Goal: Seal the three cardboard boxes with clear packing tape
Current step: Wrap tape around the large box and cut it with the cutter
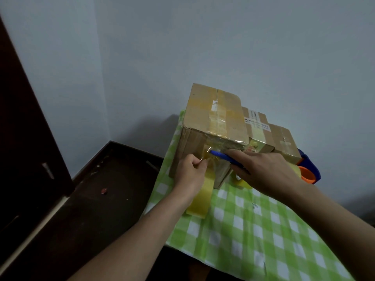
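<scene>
**Tape pinched at the front of the biggest box**

Two bare forearms reach up from the bottom of the frame to the near face of the boxes. Under them lies a green-and-white checked tablecloth that fills the lower right. A dark floor fills the lower left, and a pale wall takes up the upper part.

Three cardboard boxes stand side by side right of centre, touching one another. The large box is leftmost, and yellowish tape already crosses its top. The middle box carries a white label. The small box is at the right end.

The right hand has its fingers curled round a blue tool (knife or pen, I cannot tell). The tool's tip points left, against the tape on the large box's front face. The left hand has its fingers curled too, and thumb and forefinger pinch the tape strip just below that tip. From the pinch the strip hangs down to the cloth near the table's left edge.

A blue and orange tape dispenser sits beside the small box. A tape roll shows partly beneath the right hand.
</scene>
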